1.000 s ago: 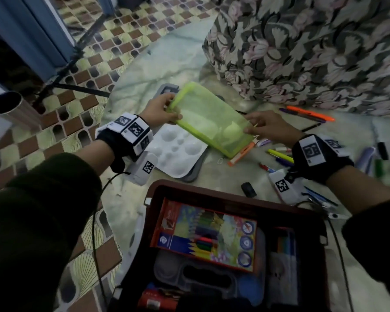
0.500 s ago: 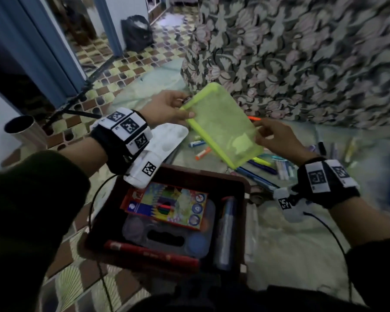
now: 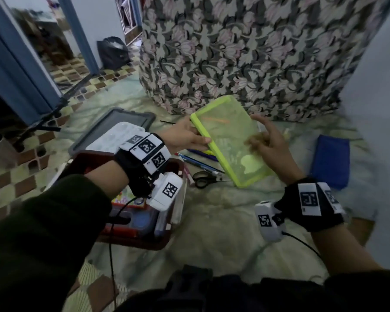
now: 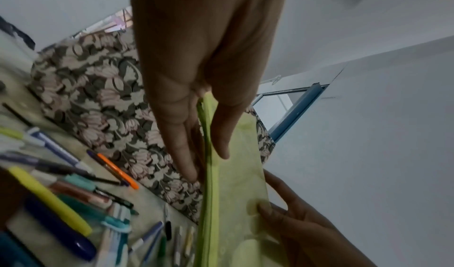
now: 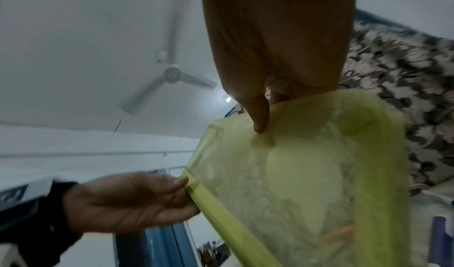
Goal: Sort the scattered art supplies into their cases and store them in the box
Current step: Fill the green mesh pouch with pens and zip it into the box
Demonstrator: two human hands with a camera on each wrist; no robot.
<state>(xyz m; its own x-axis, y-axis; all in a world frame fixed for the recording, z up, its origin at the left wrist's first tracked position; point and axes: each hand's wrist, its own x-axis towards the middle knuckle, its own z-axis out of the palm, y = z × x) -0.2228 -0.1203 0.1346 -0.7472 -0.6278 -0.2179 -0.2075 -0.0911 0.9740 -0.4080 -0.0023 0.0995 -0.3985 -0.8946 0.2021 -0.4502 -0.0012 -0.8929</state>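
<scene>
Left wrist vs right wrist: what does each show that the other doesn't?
Only the left wrist view: the scattered pens on the floor, among them an orange pen and a yellow marker. Only the right wrist view: a ceiling fan overhead. Both: the green pouch, with the left hand pinching its edge and the right hand pinching the far side, plus the floral cloth behind.

Both arms wear dark green sleeves (image 3: 38, 224) pushed back from the wrists. Each wrist has a black band (image 3: 311, 208) with white blocks on it, and the blocks carry black-and-white square codes. A small white camera box (image 3: 167, 192) sits under each wrist, with a code too. Thin black cables (image 3: 110, 244) run back from the boxes. The left hand (image 3: 185, 137) and right hand (image 3: 268, 140) are bare.
</scene>
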